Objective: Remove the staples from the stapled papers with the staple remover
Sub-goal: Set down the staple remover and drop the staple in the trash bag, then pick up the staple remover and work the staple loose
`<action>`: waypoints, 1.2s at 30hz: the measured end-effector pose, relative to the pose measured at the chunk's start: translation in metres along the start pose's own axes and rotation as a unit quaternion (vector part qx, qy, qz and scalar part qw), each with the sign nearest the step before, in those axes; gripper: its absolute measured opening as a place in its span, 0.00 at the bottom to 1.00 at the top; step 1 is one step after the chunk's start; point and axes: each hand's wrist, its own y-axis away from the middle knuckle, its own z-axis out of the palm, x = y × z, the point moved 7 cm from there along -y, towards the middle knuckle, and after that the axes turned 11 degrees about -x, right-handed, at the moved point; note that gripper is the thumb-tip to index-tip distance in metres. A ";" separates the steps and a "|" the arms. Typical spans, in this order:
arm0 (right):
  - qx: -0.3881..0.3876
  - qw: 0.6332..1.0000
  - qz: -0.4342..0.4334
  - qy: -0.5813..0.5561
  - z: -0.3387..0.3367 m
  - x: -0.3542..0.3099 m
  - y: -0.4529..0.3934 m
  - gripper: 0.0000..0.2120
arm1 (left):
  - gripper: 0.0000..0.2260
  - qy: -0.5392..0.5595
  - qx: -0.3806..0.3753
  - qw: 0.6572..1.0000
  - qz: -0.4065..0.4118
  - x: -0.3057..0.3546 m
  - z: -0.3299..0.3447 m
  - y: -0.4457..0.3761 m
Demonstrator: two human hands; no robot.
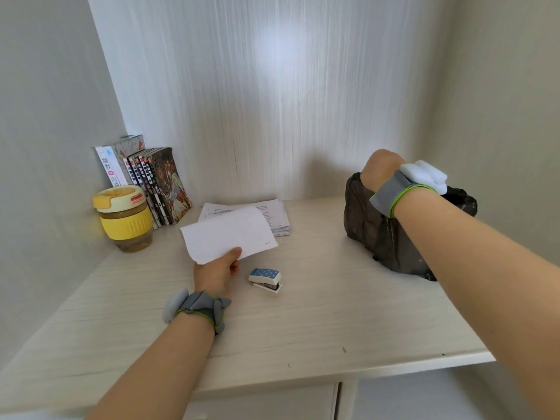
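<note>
My left hand (218,272) pinches one white sheet (228,234) by its near edge, thumb on top, lifted over the desk (303,316). One paper stack (274,215) lies behind it; one blue-dotted stapler (266,279) sits just right of my hand. My right hand (380,168) dips into the dark bag (375,225); I can't tell its fingers. One yellow cup (125,218) and some books (154,183) stand left.

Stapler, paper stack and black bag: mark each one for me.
stapler (265,280), head view, on its blue dotted top.
paper stack (277,215), head view, on the printed top sheet.
black bag (372,225), head view, on its front wall.
</note>
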 end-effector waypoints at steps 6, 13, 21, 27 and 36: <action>-0.029 0.997 -0.062 0.043 0.034 -0.040 0.023 0.15 | 0.09 0.029 0.012 0.999 -0.008 0.000 -0.002 0.001; -0.277 0.944 -0.086 -0.157 0.151 -0.042 0.069 0.09 | 0.08 0.035 0.007 0.999 -0.017 0.004 0.002 0.007; -0.330 0.869 -0.047 -0.366 0.186 -0.038 0.079 0.13 | 0.07 0.030 -0.017 0.999 -0.001 0.009 0.008 0.009; -0.349 0.849 -0.078 -0.388 0.191 -0.042 0.085 0.12 | 0.06 -0.041 -0.107 0.993 0.004 0.009 0.024 0.014; -0.349 0.920 -0.160 -0.084 0.181 -0.033 0.090 0.12 | 0.09 -0.014 -0.053 0.998 0.011 0.012 0.017 0.012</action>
